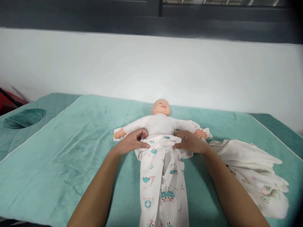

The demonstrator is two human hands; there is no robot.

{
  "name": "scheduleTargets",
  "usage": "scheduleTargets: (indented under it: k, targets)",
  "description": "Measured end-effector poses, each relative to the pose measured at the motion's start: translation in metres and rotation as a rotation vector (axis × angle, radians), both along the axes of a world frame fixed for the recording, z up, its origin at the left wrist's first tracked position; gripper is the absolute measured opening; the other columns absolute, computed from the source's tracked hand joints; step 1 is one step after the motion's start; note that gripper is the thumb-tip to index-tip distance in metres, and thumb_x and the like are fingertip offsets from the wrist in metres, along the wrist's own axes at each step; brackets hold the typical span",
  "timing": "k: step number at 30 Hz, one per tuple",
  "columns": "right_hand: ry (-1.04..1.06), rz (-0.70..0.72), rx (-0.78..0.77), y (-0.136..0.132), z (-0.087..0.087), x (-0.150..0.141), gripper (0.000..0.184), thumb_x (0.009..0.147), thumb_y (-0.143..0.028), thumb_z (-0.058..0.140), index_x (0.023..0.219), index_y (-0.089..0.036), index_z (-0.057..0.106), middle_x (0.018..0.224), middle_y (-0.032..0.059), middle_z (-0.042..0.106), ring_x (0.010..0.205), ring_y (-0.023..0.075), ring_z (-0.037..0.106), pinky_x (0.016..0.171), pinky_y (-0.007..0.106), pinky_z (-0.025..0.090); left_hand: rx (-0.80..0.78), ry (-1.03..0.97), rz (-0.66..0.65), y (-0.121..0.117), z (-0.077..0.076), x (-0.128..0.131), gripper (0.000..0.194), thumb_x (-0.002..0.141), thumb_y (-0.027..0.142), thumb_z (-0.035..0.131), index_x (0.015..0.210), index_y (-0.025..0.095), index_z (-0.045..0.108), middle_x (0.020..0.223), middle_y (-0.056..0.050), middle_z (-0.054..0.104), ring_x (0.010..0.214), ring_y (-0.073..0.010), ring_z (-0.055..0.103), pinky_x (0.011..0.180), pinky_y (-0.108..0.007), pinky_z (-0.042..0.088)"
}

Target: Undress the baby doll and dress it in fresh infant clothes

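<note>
A baby doll [161, 107] lies on its back with its arms spread, dressed in a white long-sleeved top [161, 125]. Printed white baby pants [151, 183] cover its lower body, and a slit shows at the crotch. My left hand [133, 140] pinches the waistband on the left, the thumb on the printed cloth and the other fingers curled at the doll's side. On the right, my right hand [189, 141] grips the waistband edge in the same way. Part of a loose white garment flap shows under the pants at both hips.
A heap of white printed baby clothes [255, 176] lies to the right of my right forearm. The green padded bed cover [59, 151] spreads under everything, with a face hole [25, 118] at the far left. Behind it stands a white wall [142, 66].
</note>
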State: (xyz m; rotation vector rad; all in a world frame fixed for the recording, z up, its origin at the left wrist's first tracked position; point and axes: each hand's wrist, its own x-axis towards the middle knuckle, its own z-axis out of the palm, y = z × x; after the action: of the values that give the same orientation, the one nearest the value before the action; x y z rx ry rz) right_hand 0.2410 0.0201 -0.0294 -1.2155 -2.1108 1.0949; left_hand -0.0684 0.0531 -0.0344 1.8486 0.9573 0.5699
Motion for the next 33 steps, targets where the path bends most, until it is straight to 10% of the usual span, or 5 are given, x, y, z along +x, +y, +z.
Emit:
scheduleTargets:
  k: [7, 17, 26, 33]
  targets:
    - [0.183, -0.013, 0.135, -0.005, -0.005, -0.012, 0.03, 0.079, -0.027, 0.063, 0.057, -0.019, 0.044, 0.067, -0.002, 0.042, 0.064, 0.0134, 0.04, 0.06, 0.028, 0.028, -0.016, -0.089, -0.087, -0.002, 0.006, -0.001, 0.044, 0.091, 0.05, 0.052, 0.061, 0.018, 0.044, 0.073, 0.0, 0.042, 0.07, -0.0141, 0.039, 0.066, -0.028, 0.034]
    - [0.544, -0.183, -0.359, 0.001, -0.038, 0.012, 0.03, 0.065, -0.041, 0.08, 0.066, -0.016, 0.064, 0.063, -0.0004, 0.055, 0.057, 0.0123, 0.046, 0.055, 0.026, 0.037, -0.228, -0.237, 0.133, -0.005, -0.011, -0.003, 0.048, 0.087, 0.061, 0.052, 0.067, 0.018, 0.046, 0.062, 0.003, 0.038, 0.055, -0.0096, 0.031, 0.051, -0.024, 0.024]
    - [0.299, 0.049, -0.404, -0.001, -0.015, 0.011, 0.045, 0.063, -0.036, 0.085, 0.101, -0.019, 0.066, 0.095, 0.0014, 0.065, 0.084, 0.0184, 0.059, 0.071, 0.028, 0.048, -0.238, 0.01, -0.156, -0.006, 0.01, -0.012, 0.046, 0.061, 0.042, 0.083, 0.092, 0.019, 0.058, 0.082, 0.003, 0.05, 0.073, -0.0127, 0.045, 0.059, -0.021, 0.036]
    - [0.106, 0.029, -0.222, -0.006, -0.003, 0.01, 0.048, 0.062, -0.033, 0.085, 0.103, -0.022, 0.063, 0.098, -0.0002, 0.062, 0.09, 0.0199, 0.057, 0.073, 0.027, 0.046, -0.017, 0.106, -0.062, -0.006, 0.005, -0.011, 0.037, 0.068, 0.047, 0.077, 0.074, 0.017, 0.055, 0.071, 0.004, 0.041, 0.065, -0.0103, 0.036, 0.054, -0.021, 0.028]
